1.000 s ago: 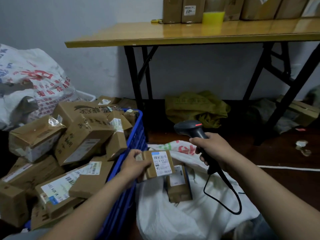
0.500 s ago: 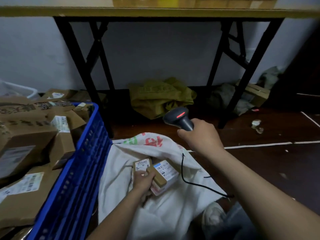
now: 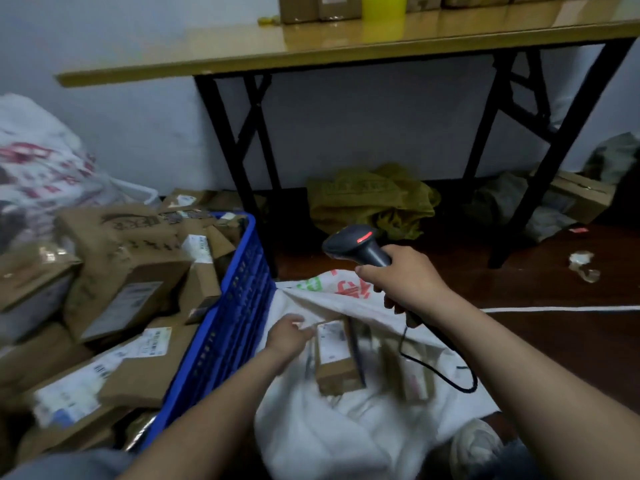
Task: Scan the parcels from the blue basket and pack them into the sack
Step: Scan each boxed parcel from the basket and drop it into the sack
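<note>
Frankly, we cannot tell through the blur whether our left hand (image 3: 287, 336) grips the parcel (image 3: 337, 356) or merely lies beside it in the sack (image 3: 322, 431) next to the blue basket (image 3: 239, 306), while our right hand (image 3: 405, 284) curls round the scanner (image 3: 356, 242) above.

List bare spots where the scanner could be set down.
Free: dark floor between the white sack and the right table leg; tabletop left of the boxes. Crowded: blue basket heaped with parcels; sack mouth holds parcels and the left hand. Right hand grips the scanner.
</note>
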